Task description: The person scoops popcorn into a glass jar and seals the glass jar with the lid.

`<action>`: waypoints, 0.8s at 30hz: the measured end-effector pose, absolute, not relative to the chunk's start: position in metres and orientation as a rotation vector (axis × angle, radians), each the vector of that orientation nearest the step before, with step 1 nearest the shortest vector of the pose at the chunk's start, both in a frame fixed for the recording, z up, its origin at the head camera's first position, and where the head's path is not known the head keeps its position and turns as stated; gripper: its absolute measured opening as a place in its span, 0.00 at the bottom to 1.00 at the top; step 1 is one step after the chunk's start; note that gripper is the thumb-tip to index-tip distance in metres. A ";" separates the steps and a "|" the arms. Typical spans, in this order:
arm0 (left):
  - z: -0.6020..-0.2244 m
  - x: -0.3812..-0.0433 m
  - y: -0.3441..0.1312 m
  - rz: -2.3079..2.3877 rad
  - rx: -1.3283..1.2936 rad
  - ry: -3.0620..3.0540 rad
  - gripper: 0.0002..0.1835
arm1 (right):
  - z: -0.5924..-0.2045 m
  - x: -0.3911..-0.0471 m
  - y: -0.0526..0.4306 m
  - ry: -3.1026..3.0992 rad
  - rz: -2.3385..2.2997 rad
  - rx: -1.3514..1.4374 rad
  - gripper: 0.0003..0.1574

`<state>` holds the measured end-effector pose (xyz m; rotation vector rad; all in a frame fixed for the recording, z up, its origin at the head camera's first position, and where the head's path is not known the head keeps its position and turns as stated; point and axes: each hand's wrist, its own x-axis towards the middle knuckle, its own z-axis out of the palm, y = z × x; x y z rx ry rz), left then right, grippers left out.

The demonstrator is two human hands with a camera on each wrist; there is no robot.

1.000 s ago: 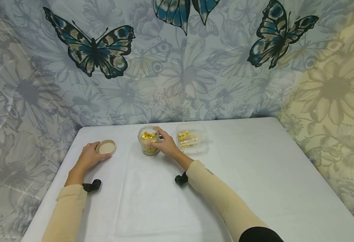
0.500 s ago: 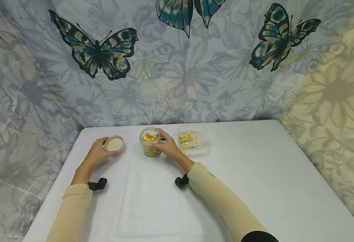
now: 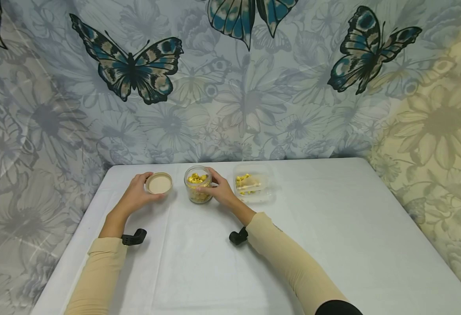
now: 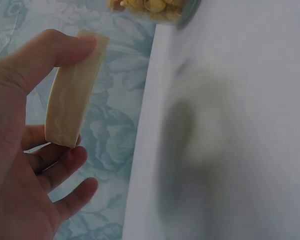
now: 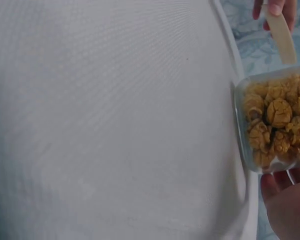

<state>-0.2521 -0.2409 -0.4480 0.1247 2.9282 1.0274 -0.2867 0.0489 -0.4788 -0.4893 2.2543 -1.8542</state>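
My left hand point(image 3: 136, 195) pinches a round, pale wooden-looking lid point(image 3: 159, 183) between thumb and fingers, holding it above the table with its inner side toward the head view. In the left wrist view the lid point(image 4: 75, 95) is seen edge-on, the thumb on one edge and fingertips at the other. Just right of it stands an uncovered glass jar point(image 3: 199, 195), upright and filled with golden popcorn point(image 3: 197, 178). My right hand point(image 3: 221, 190) grips the jar's right side, thumb in front and fingers behind. The right wrist view shows popcorn point(image 5: 279, 114) packed against the glass.
A clear plastic container point(image 3: 267, 188) with some popcorn point(image 3: 244, 178) in it stands right of the jar, near the back edge. Everything is on a white-covered table point(image 3: 199, 262). Behind hangs a butterfly-print cloth point(image 3: 250, 105).
The left hand has carried the lid rightward, closer to the jar. The right hand keeps its hold on the jar, which stays in place while the head view shifts slightly.
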 end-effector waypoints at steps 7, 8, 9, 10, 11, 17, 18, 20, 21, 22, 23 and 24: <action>-0.439 -0.251 -0.228 1.063 0.208 2.930 0.51 | -0.482 -0.288 0.049 2.274 -1.833 -0.496 0.44; -0.437 -0.251 -0.226 1.069 0.216 2.933 0.51 | -0.482 -0.288 0.049 2.277 -1.832 -0.500 0.44; -0.435 -0.251 -0.224 1.070 0.230 2.934 0.51 | -0.482 -0.289 0.049 2.281 -1.830 -0.506 0.44; -0.434 -0.252 -0.223 1.066 0.243 2.937 0.51 | -0.482 -0.289 0.049 2.285 -1.827 -0.511 0.43; -0.432 -0.252 -0.221 1.060 0.257 2.940 0.51 | -0.482 -0.289 0.048 2.287 -1.826 -0.514 0.43; -0.419 -0.255 -0.214 0.961 0.337 2.944 0.50 | -0.484 -0.290 0.049 2.301 -1.829 -0.526 0.44; -0.417 -0.256 -0.213 0.941 0.348 2.945 0.50 | -0.485 -0.290 0.049 2.301 -1.832 -0.531 0.44; -0.414 -0.256 -0.212 0.920 0.366 2.947 0.50 | -0.486 -0.291 0.049 2.302 -1.836 -0.537 0.44; -0.413 -0.257 -0.211 0.921 0.372 2.946 0.50 | -0.487 -0.291 0.049 2.300 -1.837 -0.540 0.44; -0.411 -0.257 -0.211 0.916 0.376 2.947 0.51 | -0.487 -0.291 0.049 2.299 -1.835 -0.538 0.44; -0.410 -0.257 -0.210 0.922 0.381 2.948 0.51 | -0.488 -0.291 0.049 2.298 -1.834 -0.535 0.44; -0.408 -0.257 -0.209 0.927 0.384 2.945 0.51 | -0.488 -0.291 0.049 2.295 -1.833 -0.534 0.44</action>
